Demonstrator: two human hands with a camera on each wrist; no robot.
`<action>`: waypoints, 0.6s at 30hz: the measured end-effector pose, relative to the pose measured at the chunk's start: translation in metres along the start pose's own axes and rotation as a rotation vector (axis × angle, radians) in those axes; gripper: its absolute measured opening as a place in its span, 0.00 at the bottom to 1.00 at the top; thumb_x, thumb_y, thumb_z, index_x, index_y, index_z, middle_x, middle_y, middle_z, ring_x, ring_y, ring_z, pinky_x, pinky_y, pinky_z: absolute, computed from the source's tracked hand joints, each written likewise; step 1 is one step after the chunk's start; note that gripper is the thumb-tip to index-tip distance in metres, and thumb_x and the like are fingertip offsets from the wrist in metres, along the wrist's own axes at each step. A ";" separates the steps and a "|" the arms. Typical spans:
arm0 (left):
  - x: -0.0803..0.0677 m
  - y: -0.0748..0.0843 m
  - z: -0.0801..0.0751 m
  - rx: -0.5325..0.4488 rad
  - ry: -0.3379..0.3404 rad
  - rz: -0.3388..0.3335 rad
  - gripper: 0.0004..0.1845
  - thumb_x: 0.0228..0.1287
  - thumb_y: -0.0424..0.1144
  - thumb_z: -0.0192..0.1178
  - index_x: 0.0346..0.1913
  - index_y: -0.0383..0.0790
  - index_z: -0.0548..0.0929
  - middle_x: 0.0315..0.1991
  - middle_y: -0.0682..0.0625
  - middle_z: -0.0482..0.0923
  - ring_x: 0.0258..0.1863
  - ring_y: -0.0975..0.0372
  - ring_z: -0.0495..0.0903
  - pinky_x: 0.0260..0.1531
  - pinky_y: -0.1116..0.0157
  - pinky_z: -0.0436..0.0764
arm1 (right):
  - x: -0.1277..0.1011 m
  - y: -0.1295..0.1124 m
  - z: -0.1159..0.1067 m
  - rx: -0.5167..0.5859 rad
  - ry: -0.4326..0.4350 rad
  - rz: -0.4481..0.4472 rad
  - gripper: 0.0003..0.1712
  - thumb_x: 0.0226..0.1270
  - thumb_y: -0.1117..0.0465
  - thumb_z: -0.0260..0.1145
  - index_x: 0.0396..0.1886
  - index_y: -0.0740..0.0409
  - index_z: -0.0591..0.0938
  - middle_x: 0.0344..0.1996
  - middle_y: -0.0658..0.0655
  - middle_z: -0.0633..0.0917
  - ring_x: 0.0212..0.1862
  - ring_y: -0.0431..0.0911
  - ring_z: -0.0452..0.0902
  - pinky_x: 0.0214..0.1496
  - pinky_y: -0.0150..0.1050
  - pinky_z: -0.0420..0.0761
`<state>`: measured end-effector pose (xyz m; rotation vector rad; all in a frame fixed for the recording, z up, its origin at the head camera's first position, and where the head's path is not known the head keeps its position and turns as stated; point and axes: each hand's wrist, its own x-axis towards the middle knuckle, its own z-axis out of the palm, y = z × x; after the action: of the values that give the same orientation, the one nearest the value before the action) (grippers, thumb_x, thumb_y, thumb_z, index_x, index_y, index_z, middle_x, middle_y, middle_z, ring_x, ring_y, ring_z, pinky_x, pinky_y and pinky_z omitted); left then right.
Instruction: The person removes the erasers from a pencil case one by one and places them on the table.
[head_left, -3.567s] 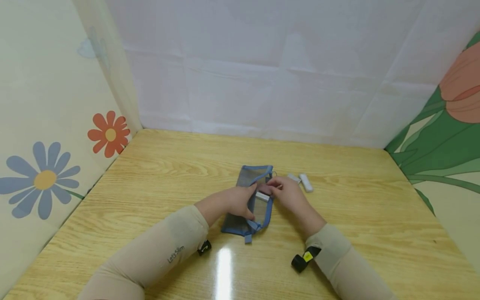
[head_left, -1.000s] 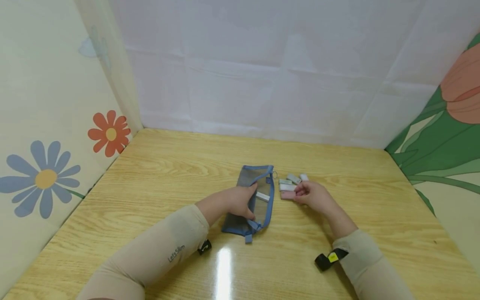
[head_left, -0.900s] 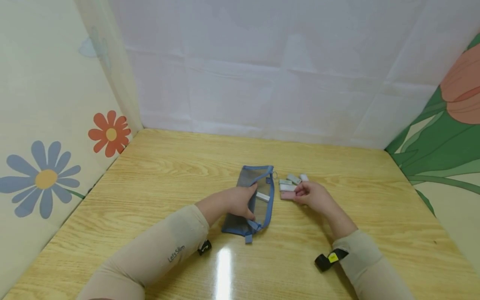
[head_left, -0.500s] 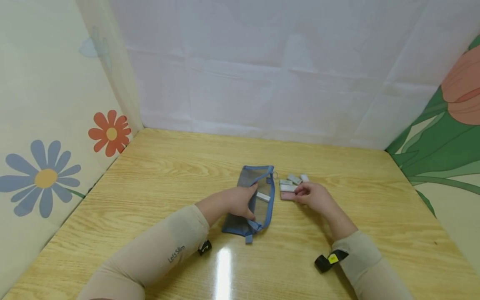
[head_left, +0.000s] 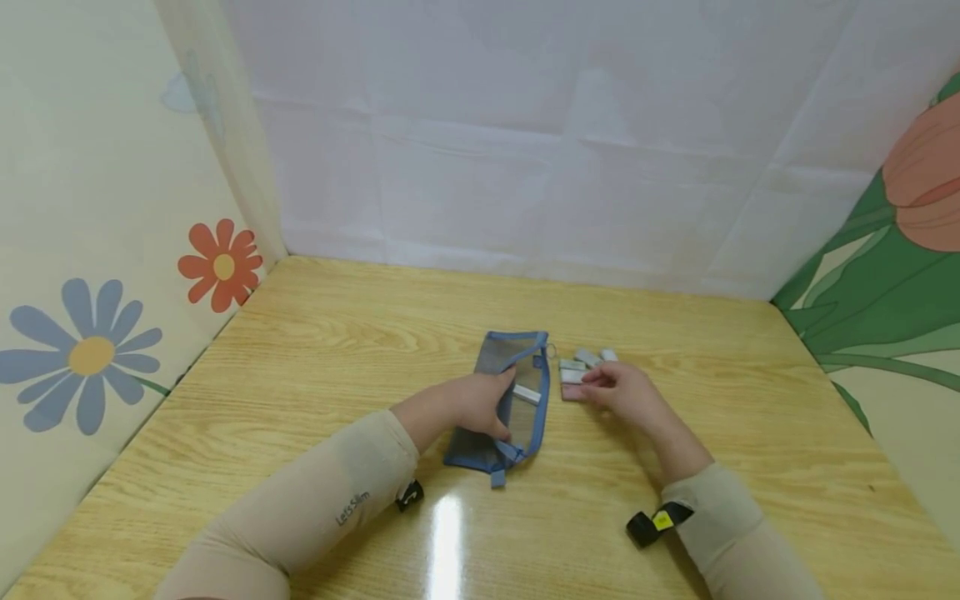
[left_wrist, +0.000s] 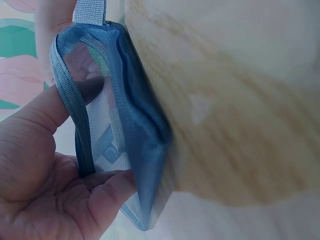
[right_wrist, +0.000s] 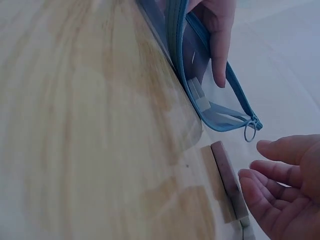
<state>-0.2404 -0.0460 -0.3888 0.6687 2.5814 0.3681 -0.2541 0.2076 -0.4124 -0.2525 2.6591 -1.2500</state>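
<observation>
- The mesh pouch [head_left: 510,400], grey net with a blue zip edge, lies flat near the middle of the worktop [head_left: 315,350], its long side running away from the person and its mouth facing the small blocks.
- The left hand [head_left: 472,404] has its grip on the pouch: in the left wrist view the thumb lies over the blue edge band and the fingers [left_wrist: 107,192] curl under the net, pinching the near wall and holding the mouth apart.
- One pale block [head_left: 527,394] shows through the net, inside the pouch and just beyond the left thumb; the right wrist view shows it as a pale strip [right_wrist: 200,97] behind the mesh.
- A metal zip ring [right_wrist: 249,133] hangs at the far corner of the pouch, on the side toward the blocks.
- Just beside the pouch's open edge lies a pinkish block [head_left: 572,391] flat on the wood, apart from the pouch.
- The right hand [head_left: 622,392] rests by that block with its fingers loosely bent. Its grip holds nothing in the right wrist view: the fingertips [right_wrist: 265,172] stand just off the block [right_wrist: 227,180], with a gap showing between them.
- Beyond the pinkish block, further from the pouch's near end, a few more grey and white blocks [head_left: 587,362] lie close together on the wood.
- Both forearms wear beige sleeves [head_left: 330,500]; a black strap with a yellow tag [head_left: 651,523] sits at the right wrist.
- Behind the pouch stands a white backdrop [head_left: 525,142]; flower-printed panels [head_left: 90,358] close off the sides.
</observation>
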 end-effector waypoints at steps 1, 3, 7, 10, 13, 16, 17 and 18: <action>0.000 0.000 0.000 -0.001 0.000 0.000 0.57 0.48 0.53 0.68 0.71 0.35 0.43 0.67 0.39 0.58 0.64 0.53 0.61 0.62 0.62 0.61 | 0.000 -0.001 0.001 0.004 -0.004 -0.005 0.12 0.59 0.59 0.65 0.39 0.61 0.80 0.32 0.56 0.82 0.31 0.45 0.76 0.32 0.37 0.78; 0.000 0.000 0.000 -0.002 -0.001 0.000 0.57 0.48 0.53 0.68 0.71 0.35 0.43 0.67 0.39 0.58 0.64 0.53 0.61 0.62 0.62 0.61 | 0.000 -0.003 0.003 0.007 -0.010 -0.009 0.12 0.58 0.57 0.66 0.38 0.59 0.81 0.31 0.55 0.83 0.31 0.45 0.77 0.32 0.38 0.79; -0.001 0.001 0.000 -0.004 0.003 0.001 0.56 0.48 0.53 0.68 0.71 0.35 0.44 0.67 0.39 0.58 0.64 0.53 0.61 0.62 0.62 0.62 | -0.001 -0.008 0.006 0.026 -0.023 -0.016 0.14 0.56 0.52 0.68 0.36 0.57 0.81 0.30 0.53 0.83 0.31 0.46 0.77 0.32 0.40 0.78; 0.000 0.000 0.001 0.002 0.006 0.004 0.56 0.48 0.53 0.68 0.71 0.34 0.44 0.67 0.39 0.58 0.64 0.53 0.61 0.63 0.62 0.61 | -0.002 -0.011 0.008 0.045 -0.038 -0.023 0.14 0.56 0.53 0.68 0.36 0.56 0.81 0.31 0.53 0.83 0.31 0.47 0.77 0.32 0.40 0.78; 0.001 -0.001 0.002 0.009 0.005 0.004 0.56 0.49 0.53 0.67 0.71 0.34 0.44 0.67 0.39 0.58 0.64 0.53 0.61 0.63 0.62 0.61 | -0.002 -0.011 0.010 0.075 -0.061 -0.042 0.12 0.58 0.56 0.67 0.37 0.59 0.81 0.31 0.55 0.83 0.31 0.48 0.78 0.33 0.41 0.79; 0.001 -0.002 0.002 0.011 0.003 0.003 0.56 0.48 0.53 0.67 0.71 0.35 0.44 0.67 0.39 0.58 0.64 0.53 0.61 0.63 0.62 0.61 | -0.001 -0.011 0.012 0.103 -0.084 -0.061 0.11 0.59 0.60 0.65 0.37 0.63 0.81 0.32 0.57 0.83 0.31 0.48 0.78 0.34 0.40 0.80; 0.001 -0.002 0.002 0.011 0.003 0.003 0.56 0.48 0.54 0.67 0.71 0.35 0.43 0.67 0.39 0.58 0.64 0.53 0.61 0.63 0.62 0.61 | -0.001 -0.011 0.012 0.103 -0.088 -0.064 0.11 0.59 0.60 0.65 0.37 0.63 0.81 0.32 0.58 0.83 0.30 0.48 0.78 0.34 0.40 0.81; 0.001 -0.002 0.002 0.011 0.003 0.004 0.57 0.48 0.54 0.68 0.71 0.35 0.43 0.67 0.39 0.58 0.64 0.53 0.61 0.63 0.62 0.61 | -0.001 -0.011 0.013 0.108 -0.089 -0.060 0.10 0.59 0.61 0.65 0.37 0.63 0.81 0.31 0.58 0.83 0.30 0.47 0.78 0.34 0.40 0.81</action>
<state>-0.2413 -0.0466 -0.3912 0.6771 2.5873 0.3568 -0.2491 0.1914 -0.4117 -0.3653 2.5177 -1.3619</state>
